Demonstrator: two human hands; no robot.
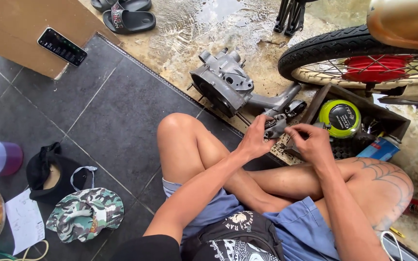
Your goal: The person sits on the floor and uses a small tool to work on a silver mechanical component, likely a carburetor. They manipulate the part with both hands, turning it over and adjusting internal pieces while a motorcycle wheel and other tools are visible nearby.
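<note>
Where fingers [263, 126] wrap, metal part [275, 126] half hidden

We wear blue shorts [293, 227] and a black shirt [235, 241] with white print; a web-pattern tattoo [380, 181] covers our right thigh; arms bare.

black phone screen [62, 46] on cardboard, blue spray can [382, 148] in toolbox

Seated cross-legged, the person's left hand [255, 137] grips a small grey metal part [275, 126], perhaps a carburettor; the right hand [311, 141] pinches beside it, above a dark wooden toolbox [396, 120].
</note>
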